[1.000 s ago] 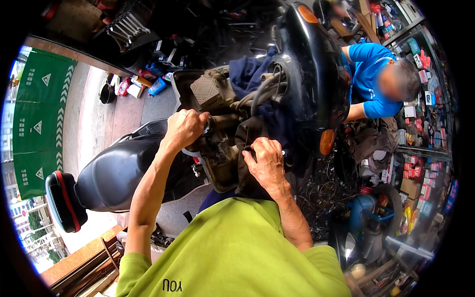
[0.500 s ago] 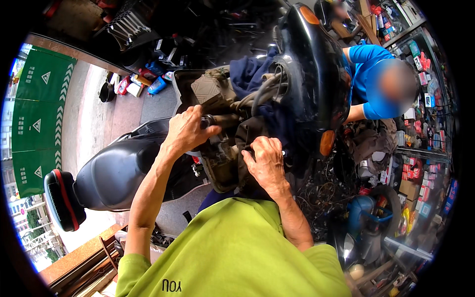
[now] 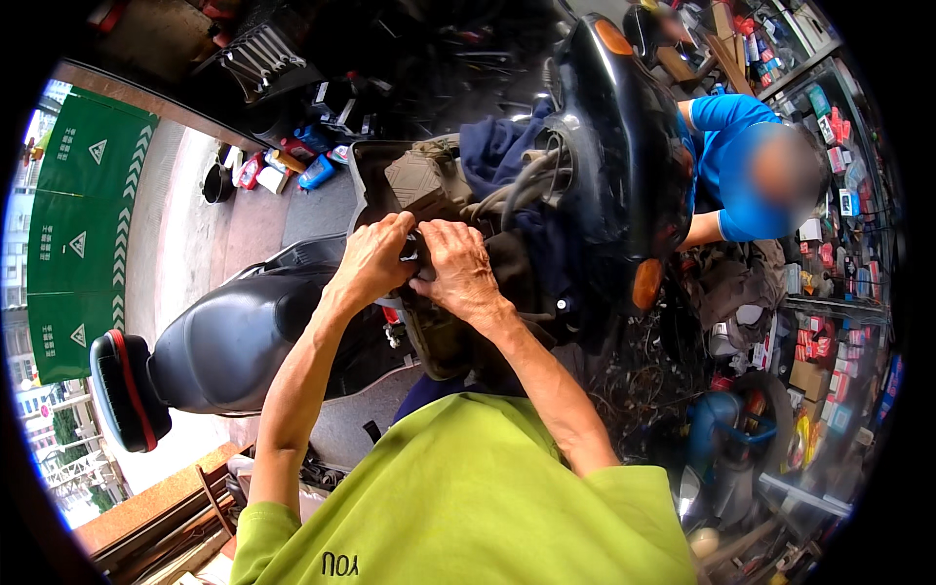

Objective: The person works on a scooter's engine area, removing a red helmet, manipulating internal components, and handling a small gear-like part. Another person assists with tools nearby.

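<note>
My left hand (image 3: 375, 258) and my right hand (image 3: 458, 268) meet, fingers curled around a small dark part (image 3: 412, 252) on an opened scooter; their fingers hide most of it. They are over a grimy open compartment (image 3: 390, 146) holding a tan cardboard piece (image 3: 409, 180). Navy cloth (image 3: 497, 146) and grey-beige hoses (image 3: 531, 185) lie beside it, with a dark brown cloth (image 3: 507, 263) right of my hands. The black seat (image 3: 224, 341) extends to my left.
A co-worker in blue (image 3: 726, 166) bends beside the black front body (image 3: 634, 146). Shelves of small boxes (image 3: 829, 370) line the right side. Bottles (image 3: 314, 172) and hanging spanners (image 3: 263, 58) are at upper left. A green barrier (image 3: 83, 234) stands outside.
My right hand has moved left and up from the dark cloth to join my left hand at the dark part. My left hand has shifted slightly, its fingers now more curled.
</note>
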A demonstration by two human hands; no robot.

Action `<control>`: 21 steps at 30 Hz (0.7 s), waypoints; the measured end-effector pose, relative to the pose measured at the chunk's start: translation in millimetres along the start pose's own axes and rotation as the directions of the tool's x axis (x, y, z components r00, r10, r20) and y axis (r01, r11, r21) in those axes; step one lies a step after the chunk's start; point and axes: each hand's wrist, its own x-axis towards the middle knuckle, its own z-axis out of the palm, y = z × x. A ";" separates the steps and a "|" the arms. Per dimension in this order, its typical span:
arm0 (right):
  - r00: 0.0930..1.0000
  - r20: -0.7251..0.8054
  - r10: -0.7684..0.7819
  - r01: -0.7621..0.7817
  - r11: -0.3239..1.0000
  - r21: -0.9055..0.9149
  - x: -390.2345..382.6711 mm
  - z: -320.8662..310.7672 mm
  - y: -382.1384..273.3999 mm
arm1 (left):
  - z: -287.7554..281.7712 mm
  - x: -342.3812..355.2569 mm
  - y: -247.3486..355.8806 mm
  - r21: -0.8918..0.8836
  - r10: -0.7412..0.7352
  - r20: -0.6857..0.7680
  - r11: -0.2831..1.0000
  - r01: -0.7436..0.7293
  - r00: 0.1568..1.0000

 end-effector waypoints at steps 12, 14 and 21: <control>0.996 -0.037 0.083 -0.079 0.992 0.096 -3.8 20.0 11.6 | -0.4 -1.6 1.3 0.061 -0.018 -0.007 0.998 0.019 1.000; 0.994 -0.078 0.072 -0.065 0.993 0.099 -4.7 24.4 13.4 | -0.1 2.4 1.7 0.048 -0.113 0.006 0.992 0.112 0.994; 0.995 -0.080 0.065 -0.057 0.993 0.099 -2.8 22.2 12.9 | 2.7 -0.9 0.1 0.059 0.001 -0.106 0.998 0.005 0.994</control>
